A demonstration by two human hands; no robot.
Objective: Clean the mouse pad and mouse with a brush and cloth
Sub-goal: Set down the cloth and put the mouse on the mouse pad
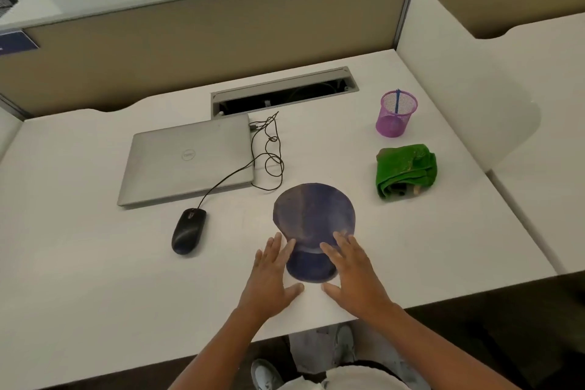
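Left hand: the left hand [271, 275] is lying flat with fingers spread wide and nothing gripped; its fingertips are touching the left edge of the mouse pad's narrow near end, and the thumb is pointing toward the other hand along the desk.
Right hand: the right hand [353, 269] is likewise lying open and flat, gripping nothing, with its fingers resting on the right side of the pad where the round part is narrowing into the wrist rest.
Mouse pad: the mouse pad [313, 218] is lying flat on the desk near its front edge, between the two hands; it is dark purple-blue with a faded, streaky surface, round at the far end and ending in a raised, darker wrist rest at the near end.
Mouse: the black mouse [188, 230] is sitting left of the pad, apart from it, with its cable [267, 153] looping back past the laptop's right side.
Laptop: the closed silver laptop [190, 158] is lying behind the mouse.
Cloth: the green cloth [406, 169] is sitting folded in a bundle to the right of the pad, well apart from both hands.
Pen holder: the purple mesh cup [396, 114] is standing upright behind the cloth, with a blue stick-like item [397, 101] standing in it; whether that is the brush I cannot tell.
Desk: the white desk [95, 263] is carrying everything, with an open cable tray [285, 90] set in its far side.
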